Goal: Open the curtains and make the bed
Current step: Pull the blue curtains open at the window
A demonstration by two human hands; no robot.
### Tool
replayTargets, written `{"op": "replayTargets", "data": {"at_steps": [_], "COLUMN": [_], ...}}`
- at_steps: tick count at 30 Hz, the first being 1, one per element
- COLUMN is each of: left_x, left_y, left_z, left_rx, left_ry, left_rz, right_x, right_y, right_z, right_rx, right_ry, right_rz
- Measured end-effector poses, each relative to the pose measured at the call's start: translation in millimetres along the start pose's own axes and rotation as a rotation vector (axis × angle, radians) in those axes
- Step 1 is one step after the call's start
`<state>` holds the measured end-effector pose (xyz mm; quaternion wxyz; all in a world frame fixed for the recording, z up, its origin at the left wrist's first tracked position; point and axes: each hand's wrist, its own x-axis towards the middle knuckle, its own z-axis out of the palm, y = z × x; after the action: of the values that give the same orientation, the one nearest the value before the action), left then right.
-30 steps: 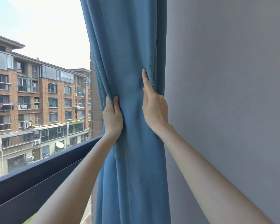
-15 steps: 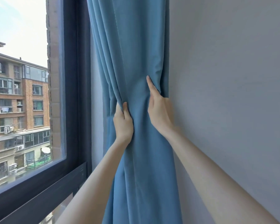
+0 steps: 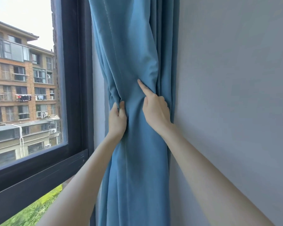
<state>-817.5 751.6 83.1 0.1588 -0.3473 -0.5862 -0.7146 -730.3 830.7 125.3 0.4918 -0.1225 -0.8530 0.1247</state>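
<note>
Blue curtain [image 3: 134, 62] hangs bunched between both hands, tight against the grey wall [image 3: 235, 95] just right of them. Let go now, I'd guess the folds spring back over the window [image 3: 23, 79]. Left hand [image 3: 117, 121] pinches a pleat; right hand [image 3: 157, 110] presses in, forefinger extended, other fingers curled into the cloth.

Curtain [image 3: 134, 54] bunched between window frame [image 3: 75, 79] at left and wall [image 3: 235, 95] at right
</note>
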Motion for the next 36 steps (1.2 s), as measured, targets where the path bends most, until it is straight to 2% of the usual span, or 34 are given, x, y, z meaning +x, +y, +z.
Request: {"op": "replayTargets", "data": {"at_steps": [7, 11, 17, 24, 29, 32, 36], "left_x": [-20, -13, 12, 66, 91, 90, 101], "left_y": [26, 56, 146, 219, 234, 230, 218], "left_z": [-38, -65, -85, -92, -85, -81, -60], "left_rx": [0.085, 0.021, -0.05, -0.076, -0.005, 0.079, 0.194], "left_ry": [-0.024, -0.033, 0.065, 0.098, 0.125, 0.127, 0.191], "left_rz": [-0.05, 0.03, 0.181, 0.332, 0.378, 0.486, 0.543], "right_x": [-25, -30, 5, 64, 83, 91, 106], "right_y": [-20, -45, -93, -141, -154, -145, -124], "right_z": [-16, -29, -73, -121, -134, -131, -133], "right_rx": [-0.052, 0.002, 0.028, -0.053, -0.131, -0.219, -0.351], "right_ry": [-0.04, 0.085, 0.327, 0.464, 0.441, 0.439, 0.334], "right_rz": [-0.06, -0.132, -0.264, -0.346, -0.318, -0.338, -0.278]}}
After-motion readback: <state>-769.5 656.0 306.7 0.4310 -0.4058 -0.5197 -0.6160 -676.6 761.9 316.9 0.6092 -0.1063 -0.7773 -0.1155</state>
